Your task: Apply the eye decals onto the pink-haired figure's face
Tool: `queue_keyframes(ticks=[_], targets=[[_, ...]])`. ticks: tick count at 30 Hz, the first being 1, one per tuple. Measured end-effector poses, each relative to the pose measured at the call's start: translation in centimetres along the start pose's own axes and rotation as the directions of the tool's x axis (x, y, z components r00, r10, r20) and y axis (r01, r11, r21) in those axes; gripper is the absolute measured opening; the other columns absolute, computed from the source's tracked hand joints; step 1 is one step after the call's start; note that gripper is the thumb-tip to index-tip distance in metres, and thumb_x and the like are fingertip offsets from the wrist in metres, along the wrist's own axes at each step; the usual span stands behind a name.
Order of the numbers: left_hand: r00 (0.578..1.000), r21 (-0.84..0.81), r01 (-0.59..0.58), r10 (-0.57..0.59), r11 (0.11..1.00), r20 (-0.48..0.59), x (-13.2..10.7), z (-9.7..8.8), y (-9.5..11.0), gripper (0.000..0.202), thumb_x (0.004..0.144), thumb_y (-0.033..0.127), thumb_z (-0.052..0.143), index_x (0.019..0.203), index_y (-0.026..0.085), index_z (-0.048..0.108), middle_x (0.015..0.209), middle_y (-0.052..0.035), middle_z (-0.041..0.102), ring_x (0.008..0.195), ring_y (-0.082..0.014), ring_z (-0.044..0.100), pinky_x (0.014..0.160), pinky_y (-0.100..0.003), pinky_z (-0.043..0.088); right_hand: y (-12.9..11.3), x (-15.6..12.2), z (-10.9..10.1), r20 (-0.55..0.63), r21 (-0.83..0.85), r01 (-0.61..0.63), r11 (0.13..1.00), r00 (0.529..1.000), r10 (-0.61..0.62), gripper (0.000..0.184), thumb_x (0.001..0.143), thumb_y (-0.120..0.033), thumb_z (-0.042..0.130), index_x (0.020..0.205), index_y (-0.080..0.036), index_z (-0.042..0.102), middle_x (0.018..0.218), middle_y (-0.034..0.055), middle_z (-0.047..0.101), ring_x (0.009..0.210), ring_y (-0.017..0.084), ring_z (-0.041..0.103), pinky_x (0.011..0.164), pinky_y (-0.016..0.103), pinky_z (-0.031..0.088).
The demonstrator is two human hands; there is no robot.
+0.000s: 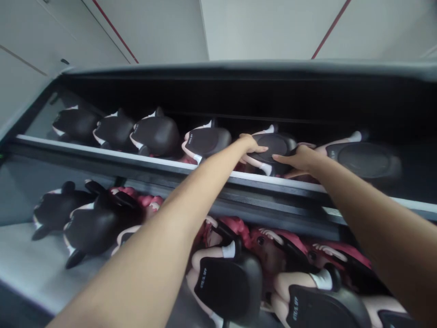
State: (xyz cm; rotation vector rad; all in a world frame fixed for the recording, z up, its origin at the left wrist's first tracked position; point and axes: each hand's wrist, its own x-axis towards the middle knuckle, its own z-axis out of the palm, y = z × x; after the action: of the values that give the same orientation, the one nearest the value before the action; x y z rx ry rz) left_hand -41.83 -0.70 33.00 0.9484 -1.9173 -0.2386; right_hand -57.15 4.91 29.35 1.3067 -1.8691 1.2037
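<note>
A: Head view: what do the hands hold?

B: Left hand [251,145] and right hand [297,159] grasp one figure [273,148] from both sides, at centre frame on the upper shelf [102,155], behind its pale front edge.

A: Room around it?

B: Tight. Neighbour figures [206,142] sit just beside; the dark top panel [239,73] hangs close above. More figures crowd the lower shelf [30,269].

Black-soled figurines lie along the upper shelf [102,155]; pink-haired figurines [273,246] crowd the lower shelf [30,269].
</note>
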Motion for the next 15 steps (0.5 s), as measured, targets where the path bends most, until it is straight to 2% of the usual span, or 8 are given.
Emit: queue_keyframes(ticks=[3, 5, 7, 10, 12, 14, 15], targets=[[1.000, -0.035, -0.004, 0.005, 0.999, 0.028, 0.4, -1.2, -1.4, 0.042, 0.098, 0.038, 0.063, 0.133, 0.016, 0.055, 0.124, -0.0109, 0.064, 0.099, -0.0212, 0.068, 0.082, -0.039, 0.062, -2.1, -0.4, -0.2, 0.114, 0.056, -0.094, 0.994, 0.990, 0.087, 0.050, 0.095, -0.054, 0.064, 0.126, -0.015, 0.059, 0.113, 0.0096, 0.065, 0.093, 0.019, 0.066, 0.080, 0.037, 0.060], [0.999, -0.037, -0.019, 0.020, 0.999, 0.029, 0.7, -1.5, -1.9, 0.041, 0.098, 0.039, 0.062, 0.132, 0.016, 0.056, 0.121, -0.0105, 0.065, 0.097, -0.0205, 0.069, 0.081, -0.039, 0.062, -2.9, -0.5, -0.2, 0.131, 0.070, -0.123, 0.990, 0.985, 0.113, 0.051, 0.095, -0.054, 0.064, 0.126, -0.015, 0.058, 0.112, 0.0096, 0.065, 0.091, 0.018, 0.066, 0.078, 0.036, 0.060], [0.999, -0.018, -0.037, 0.037, 0.999, 0.020, 0.9, -1.6, -2.1, 0.042, 0.098, 0.040, 0.062, 0.131, 0.016, 0.056, 0.120, -0.0103, 0.066, 0.096, -0.0203, 0.069, 0.081, -0.039, 0.062, -3.0, -0.6, -0.3, 0.135, 0.075, -0.122, 0.990, 0.985, 0.111, 0.047, 0.095, -0.052, 0.065, 0.123, -0.014, 0.060, 0.110, 0.0091, 0.065, 0.090, 0.017, 0.066, 0.078, 0.035, 0.060], [0.998, 0.050, -0.060, 0.060, 0.997, 0.009, 0.5, -1.7, -1.8, 0.040, 0.097, 0.040, 0.063, 0.128, 0.015, 0.059, 0.119, -0.0100, 0.067, 0.097, -0.0204, 0.069, 0.083, -0.039, 0.062, -1.9, -1.2, -1.0, 0.146, 0.106, -0.078, 0.991, 0.987, 0.062, 0.045, 0.095, -0.054, 0.065, 0.115, -0.013, 0.062, 0.101, 0.0070, 0.067, 0.084, 0.016, 0.065, 0.075, 0.033, 0.060], [0.996, 0.115, -0.079, 0.083, 0.990, -0.026, -0.2, -1.8, -1.3, 0.039, 0.097, 0.040, 0.064, 0.127, 0.015, 0.060, 0.121, -0.0101, 0.066, 0.102, -0.0218, 0.068, 0.087, -0.042, 0.061, -0.4, -2.1, -2.5, 0.075, 0.126, -0.036, 0.991, 0.997, 0.027, 0.046, 0.097, -0.057, 0.060, 0.111, -0.014, 0.064, 0.095, 0.0054, 0.067, 0.080, 0.015, 0.065, 0.076, 0.034, 0.060], [0.987, 0.188, -0.101, 0.122, 0.977, -0.105, -1.4, -1.8, -0.5, 0.043, 0.093, 0.038, 0.069, 0.129, 0.016, 0.060, 0.129, -0.0123, 0.064, 0.115, -0.0278, 0.065, 0.096, -0.048, 0.057, 1.8, -3.0, -4.8, -0.098, 0.106, -0.019, 0.994, 0.995, 0.029, 0.046, 0.100, -0.058, 0.054, 0.109, -0.014, 0.066, 0.098, 0.0064, 0.067, 0.091, 0.018, 0.066, 0.089, 0.041, 0.057], [0.975, 0.222, -0.115, 0.152, 0.968, -0.159, -2.1, -1.6, 0.0, 0.050, 0.089, 0.036, 0.074, 0.132, 0.016, 0.058, 0.136, -0.0150, 0.060, 0.125, -0.0329, 0.060, 0.103, -0.050, 0.053, 3.2, -3.4, -6.1, -0.203, 0.084, -0.028, 0.996, 0.978, 0.045, 0.045, 0.100, -0.057, 0.052, 0.109, -0.015, 0.066, 0.104, 0.0079, 0.067, 0.102, 0.021, 0.065, 0.099, 0.046, 0.053]])
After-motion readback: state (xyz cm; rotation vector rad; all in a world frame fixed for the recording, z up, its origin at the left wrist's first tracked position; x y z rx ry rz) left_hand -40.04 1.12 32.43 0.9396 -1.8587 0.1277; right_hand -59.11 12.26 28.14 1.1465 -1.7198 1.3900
